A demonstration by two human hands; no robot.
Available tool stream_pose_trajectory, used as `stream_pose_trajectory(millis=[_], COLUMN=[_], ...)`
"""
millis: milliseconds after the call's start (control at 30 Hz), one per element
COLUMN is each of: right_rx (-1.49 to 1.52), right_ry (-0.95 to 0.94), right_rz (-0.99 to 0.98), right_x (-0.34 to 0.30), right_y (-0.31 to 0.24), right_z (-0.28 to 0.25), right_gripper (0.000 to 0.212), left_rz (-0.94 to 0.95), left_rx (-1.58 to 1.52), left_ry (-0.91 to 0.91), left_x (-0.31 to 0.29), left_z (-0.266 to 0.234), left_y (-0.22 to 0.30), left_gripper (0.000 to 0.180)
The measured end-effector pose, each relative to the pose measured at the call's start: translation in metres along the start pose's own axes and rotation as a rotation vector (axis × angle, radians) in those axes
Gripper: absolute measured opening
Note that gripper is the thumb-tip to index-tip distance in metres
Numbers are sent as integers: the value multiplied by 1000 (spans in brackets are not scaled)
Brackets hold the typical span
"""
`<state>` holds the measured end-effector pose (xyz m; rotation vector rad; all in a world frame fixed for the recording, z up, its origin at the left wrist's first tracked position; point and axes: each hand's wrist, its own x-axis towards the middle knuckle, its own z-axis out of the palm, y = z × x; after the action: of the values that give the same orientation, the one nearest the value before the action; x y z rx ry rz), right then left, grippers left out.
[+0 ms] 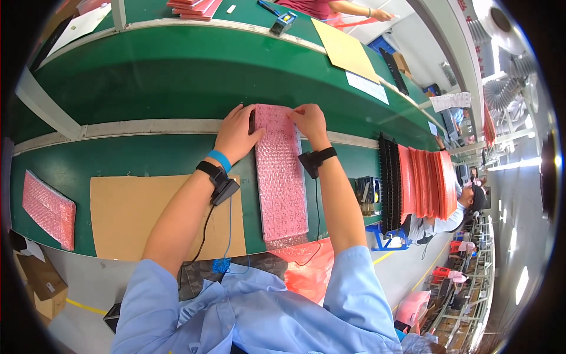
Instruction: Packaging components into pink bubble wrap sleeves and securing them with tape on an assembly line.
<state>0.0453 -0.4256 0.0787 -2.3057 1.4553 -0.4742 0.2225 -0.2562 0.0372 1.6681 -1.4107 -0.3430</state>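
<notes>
Pink bubble wrap covered the long, flat package (282,177) under my hands, which lay on the green tabletop (348,158) straight in front of me. Its long axis ran away from my body, the near end set slightly right of the far end. That far end pointed across the tabletop and lay over the white rail (147,127); the near end, with a loose, clear-looking flap of wrap, pointed back at my waist.

My left grip (237,130) was clamped on the far left edge, thumb lying on the wrap and fingers around the side, where a dark strip showed. My right grip (309,123) was pinched together on the far right corner.

Just past the near end, red plastic (309,271) showed below the tabletop's edge. Close on the left lay a brown cardboard sheet (135,212), crossed by my left forearm, and farther left a smaller pink-wrapped package (50,206) sat at a slant. Off to the right stood a black ribbed rack (389,183), with a row of red packets (427,183) beside it. Beyond the rail, toward the far right, lay a yellow sheet (345,50); past that, a co-worker's hand (382,15) was in sight.
</notes>
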Motion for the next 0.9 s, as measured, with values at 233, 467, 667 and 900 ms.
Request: stream_pose_trajectory(millis=[233, 467, 667, 900], right_rx=[132, 311, 227, 268], right_ry=[-71, -137, -62, -367], right_rz=[49, 82, -285, -189], right_x=[24, 15, 12, -174], right_y=[43, 31, 60, -34], right_z=[8, 8, 10, -143], right_gripper=[28, 35, 57, 46], left_rz=[24, -12, 71, 187], left_rx=[6, 36, 60, 85], left_ry=[9, 20, -58, -71], left_x=[3, -4, 15, 2], left_z=[2, -2, 15, -36], left_y=[6, 0, 10, 13], left_gripper=[67, 74, 82, 81])
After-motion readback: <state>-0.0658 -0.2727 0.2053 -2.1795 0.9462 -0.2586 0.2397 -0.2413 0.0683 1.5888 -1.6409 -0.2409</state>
